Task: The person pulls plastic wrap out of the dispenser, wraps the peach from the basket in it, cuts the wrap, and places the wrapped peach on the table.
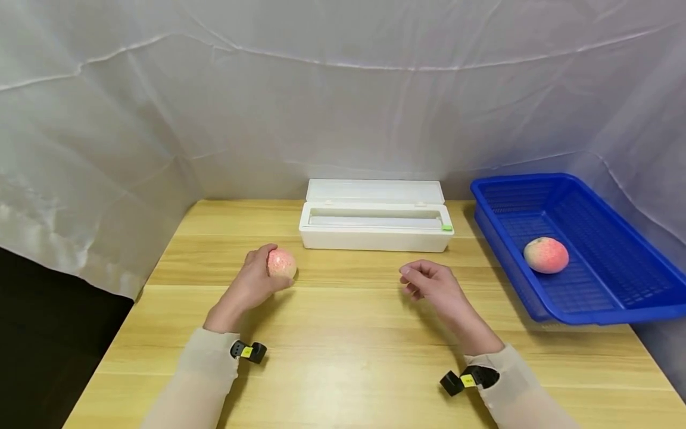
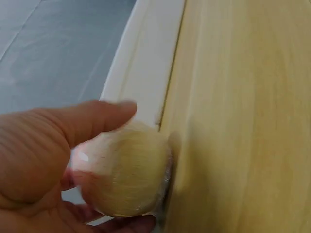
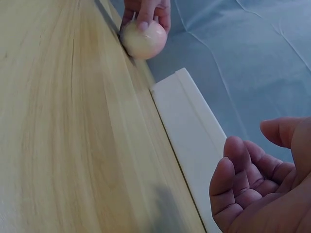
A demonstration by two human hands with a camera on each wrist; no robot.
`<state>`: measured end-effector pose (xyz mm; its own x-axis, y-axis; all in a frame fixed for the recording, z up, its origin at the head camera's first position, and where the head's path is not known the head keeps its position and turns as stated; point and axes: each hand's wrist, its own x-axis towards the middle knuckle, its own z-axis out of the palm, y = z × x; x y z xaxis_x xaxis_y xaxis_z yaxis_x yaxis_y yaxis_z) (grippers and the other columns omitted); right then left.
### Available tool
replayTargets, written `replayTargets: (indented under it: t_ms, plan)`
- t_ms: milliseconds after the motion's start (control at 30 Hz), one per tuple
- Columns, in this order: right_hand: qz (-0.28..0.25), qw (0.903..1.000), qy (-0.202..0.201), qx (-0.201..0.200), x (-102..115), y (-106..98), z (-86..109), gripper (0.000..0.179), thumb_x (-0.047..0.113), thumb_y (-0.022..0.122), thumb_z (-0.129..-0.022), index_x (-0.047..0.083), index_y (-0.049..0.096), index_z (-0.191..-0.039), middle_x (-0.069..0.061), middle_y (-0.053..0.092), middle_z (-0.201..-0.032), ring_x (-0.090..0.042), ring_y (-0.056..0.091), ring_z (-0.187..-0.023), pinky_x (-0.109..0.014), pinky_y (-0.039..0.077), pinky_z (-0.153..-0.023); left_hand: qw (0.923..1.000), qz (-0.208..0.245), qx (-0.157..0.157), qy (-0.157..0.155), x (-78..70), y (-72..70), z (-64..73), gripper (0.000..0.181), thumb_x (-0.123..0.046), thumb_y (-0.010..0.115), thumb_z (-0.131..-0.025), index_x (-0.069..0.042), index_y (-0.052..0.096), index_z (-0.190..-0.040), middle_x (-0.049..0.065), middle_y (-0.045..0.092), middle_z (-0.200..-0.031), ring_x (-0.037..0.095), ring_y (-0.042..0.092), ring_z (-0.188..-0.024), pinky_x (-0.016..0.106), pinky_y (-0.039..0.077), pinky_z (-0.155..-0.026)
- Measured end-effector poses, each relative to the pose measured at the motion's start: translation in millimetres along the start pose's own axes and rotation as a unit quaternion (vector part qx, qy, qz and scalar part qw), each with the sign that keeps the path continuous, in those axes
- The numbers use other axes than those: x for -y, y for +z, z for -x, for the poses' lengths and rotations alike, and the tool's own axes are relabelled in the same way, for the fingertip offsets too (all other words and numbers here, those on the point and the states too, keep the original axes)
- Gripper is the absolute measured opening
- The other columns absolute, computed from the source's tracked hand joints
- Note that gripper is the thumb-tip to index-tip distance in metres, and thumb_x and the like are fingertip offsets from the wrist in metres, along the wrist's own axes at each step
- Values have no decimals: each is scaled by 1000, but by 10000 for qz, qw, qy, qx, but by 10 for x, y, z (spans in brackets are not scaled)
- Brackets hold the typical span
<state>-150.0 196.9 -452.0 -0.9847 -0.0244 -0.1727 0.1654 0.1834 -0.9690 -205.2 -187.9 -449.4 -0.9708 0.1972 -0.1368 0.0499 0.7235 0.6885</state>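
My left hand (image 1: 256,280) grips a pink and cream peach (image 1: 281,263) from its left side, at the table's left. In the left wrist view, the thumb lies over the peach (image 2: 124,172) and the fingers pass beneath it; a shiny clear film shows along its edge. Nothing is in my right hand (image 1: 431,286), which hovers over the table in front of the white box with fingers loosely curled. That box, a cling film dispenser (image 1: 375,239), stands at the back with its lid raised and a roll inside. A second peach (image 1: 546,255) lies in the blue basket (image 1: 504,253).
The basket stands at the right side of the wooden table (image 1: 332,357). Pale grey cloth (image 1: 343,119) hangs behind the table and along its sides. A dark area (image 1: 48,333) lies beyond the left edge.
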Motion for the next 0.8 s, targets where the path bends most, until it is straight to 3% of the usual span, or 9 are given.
replayTargets:
  t_ms: [167, 367, 433, 600, 800]
  plan:
    - [89, 9999, -57, 77, 25, 8, 3, 38, 21, 64, -107, -13, 63, -123, -13, 73, -101, -19, 68, -83, -29, 59, -72, 9991, -285, -289, -103, 117, -163, -52, 90, -24, 82, -90, 3, 33, -160, 34, 45, -146, 50, 55, -128, 67, 47, -107]
    - [118, 9999, -56, 39, 45, 6, 1, 38, 22, 64, -107, -12, 64, -123, -15, 73, -102, -21, 69, -85, -29, 59, -72, 9975, 55, -535, -456, 374, -414, -310, 94, -19, 75, -97, 4, 14, -165, 36, 36, -160, 53, 42, -144, 70, 37, -116]
    - [110, 9999, -41, 41, 38, 7, 2, 37, 22, 64, -107, -12, 64, -122, -16, 73, -102, -20, 69, -84, -29, 59, -72, 9972, 171, -556, -465, 413, -420, -420, 95, -21, 75, -97, 3, 13, -165, 34, 35, -162, 52, 41, -145, 69, 37, -116]
    - [47, 10000, -26, 67, 1, 22, 17, 37, 21, 65, -107, -13, 64, -120, -15, 73, -100, -18, 68, -82, -30, 60, -72, 9973, 209, -695, -144, 430, -373, -641, 86, -19, 74, -97, 2, 22, -163, 31, 38, -161, 49, 42, -146, 66, 36, -119]
    - [22, 9999, -65, 86, -26, 33, 29, 37, 20, 64, -107, -14, 64, -120, -16, 73, -100, -17, 68, -81, -29, 60, -71, 9978, 245, -586, -189, 470, -371, -670, 100, -17, 75, -96, 1, 7, -167, 35, 24, -167, 53, 30, -152, 69, 27, -123]
